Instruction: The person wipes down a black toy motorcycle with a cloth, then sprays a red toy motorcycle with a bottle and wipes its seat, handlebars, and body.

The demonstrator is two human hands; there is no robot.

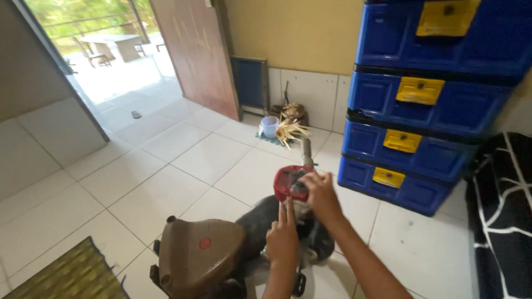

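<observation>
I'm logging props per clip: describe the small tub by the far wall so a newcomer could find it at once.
Start at the blue drawer tower on the right, then follow the tiled wall leftward to the brown door. Between them, on a small floor mat, stands the tub. It is pale and open-topped, unlike the dry straw-coloured husks heaped just right of it.

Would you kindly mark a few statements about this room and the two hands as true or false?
1. The right hand touches the red round-framed part of the grey machine. True.
2. The left hand holds a cup. False: it rests flat on the machine.
3. The blue plastic drawers have green handles. False: yellow.
4. The brown wooden door stands open. True.
</observation>
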